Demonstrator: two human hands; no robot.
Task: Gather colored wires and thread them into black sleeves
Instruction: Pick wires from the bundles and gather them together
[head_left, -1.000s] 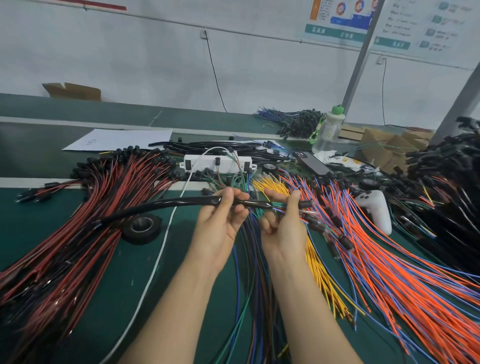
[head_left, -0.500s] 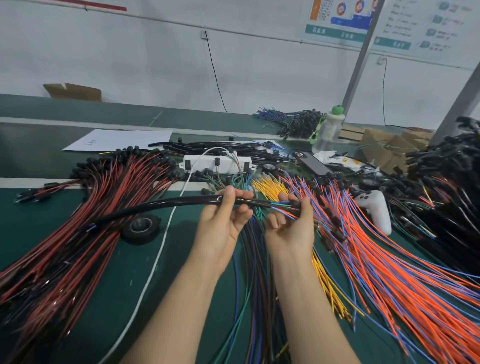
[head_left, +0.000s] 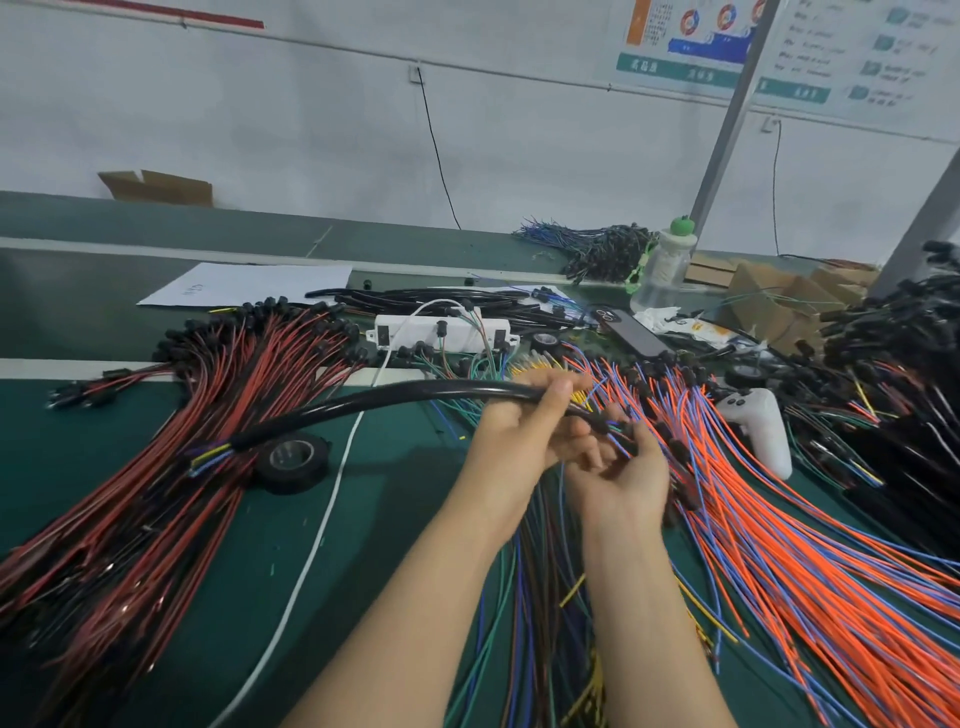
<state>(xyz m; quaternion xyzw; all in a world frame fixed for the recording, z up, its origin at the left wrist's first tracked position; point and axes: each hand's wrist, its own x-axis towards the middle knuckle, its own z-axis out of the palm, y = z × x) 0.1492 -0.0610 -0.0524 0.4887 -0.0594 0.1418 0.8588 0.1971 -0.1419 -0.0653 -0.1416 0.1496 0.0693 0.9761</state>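
A long black sleeve arcs above the green table. My left hand grips its right end, thumb on top. Colored wire tips stick out of the sleeve's left end, over the red and black wires. My right hand sits just right of and below the left hand, palm up. It pinches the bundle of colored wires where they enter the sleeve's right end. The fingers of both hands nearly touch.
A black tape roll lies under the sleeve. Red and black wires fan out on the left, orange and blue wires on the right. Behind are a white power strip, a phone, a bottle and a white controller.
My right hand has closed in on the left hand, feeding the wires further in. Colored tips now poke out of the sleeve's left end.
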